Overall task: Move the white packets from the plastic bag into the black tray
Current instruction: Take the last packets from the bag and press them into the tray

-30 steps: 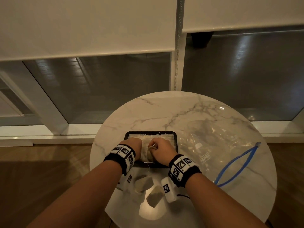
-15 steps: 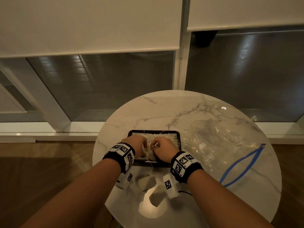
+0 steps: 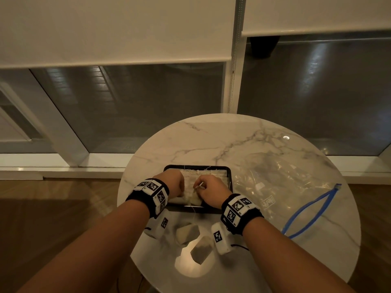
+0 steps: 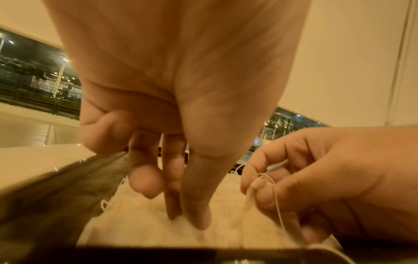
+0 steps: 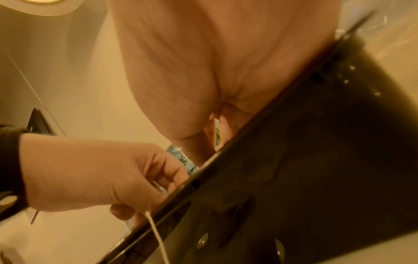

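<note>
White packets (image 3: 203, 176): head view, piled in the black tray (image 3: 229, 176) on the marble table (image 3: 211, 140).
Plastic bag (image 3: 285, 182): flat, just right of the tray, blue zip edge at its near right.
Left hand (image 3: 171, 182): over the tray's left half, fingers bent down onto the packets.
Right hand (image 3: 211, 192): pinching a thin string (image 3: 200, 185).
Left wrist view: 2 fingertips (image 4: 196, 219) pressing a packet; right thumb and forefinger pinching a packet's top and string.
Right wrist view: tray rim (image 5: 203, 175) fills the frame, right fingers hidden; string (image 5: 156, 232) trails over the rim.
</note>
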A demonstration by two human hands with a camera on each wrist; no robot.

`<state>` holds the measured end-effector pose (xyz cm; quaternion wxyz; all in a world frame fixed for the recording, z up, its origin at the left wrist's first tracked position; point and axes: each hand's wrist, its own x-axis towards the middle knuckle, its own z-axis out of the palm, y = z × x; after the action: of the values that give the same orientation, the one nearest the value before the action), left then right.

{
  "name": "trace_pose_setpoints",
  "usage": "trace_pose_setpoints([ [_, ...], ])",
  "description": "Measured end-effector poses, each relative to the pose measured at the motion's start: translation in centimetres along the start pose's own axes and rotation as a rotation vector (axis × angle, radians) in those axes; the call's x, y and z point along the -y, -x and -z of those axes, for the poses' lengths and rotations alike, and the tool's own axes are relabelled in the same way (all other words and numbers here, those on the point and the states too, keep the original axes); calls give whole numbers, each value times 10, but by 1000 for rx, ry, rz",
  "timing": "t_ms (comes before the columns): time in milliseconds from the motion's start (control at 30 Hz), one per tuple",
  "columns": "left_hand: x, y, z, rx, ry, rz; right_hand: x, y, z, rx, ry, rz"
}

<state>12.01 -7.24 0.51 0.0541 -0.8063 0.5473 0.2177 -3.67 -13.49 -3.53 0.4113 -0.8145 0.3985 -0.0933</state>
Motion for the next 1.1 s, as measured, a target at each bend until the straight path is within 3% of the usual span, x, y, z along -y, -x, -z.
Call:
trace_pose_setpoints([
  [167, 10, 4, 12, -48, -100, 89, 6, -4, 1, 33, 7, 40],
  [500, 11, 11, 11, -131, -385, 100, 21, -16, -6, 135, 98, 83],
  [900, 18, 38, 0, -156, -75, 39, 33, -28, -22, 183, 194, 87],
  [1100, 16, 60, -35, -204, -117, -90, 35, -27, -22, 130, 243, 152],
])
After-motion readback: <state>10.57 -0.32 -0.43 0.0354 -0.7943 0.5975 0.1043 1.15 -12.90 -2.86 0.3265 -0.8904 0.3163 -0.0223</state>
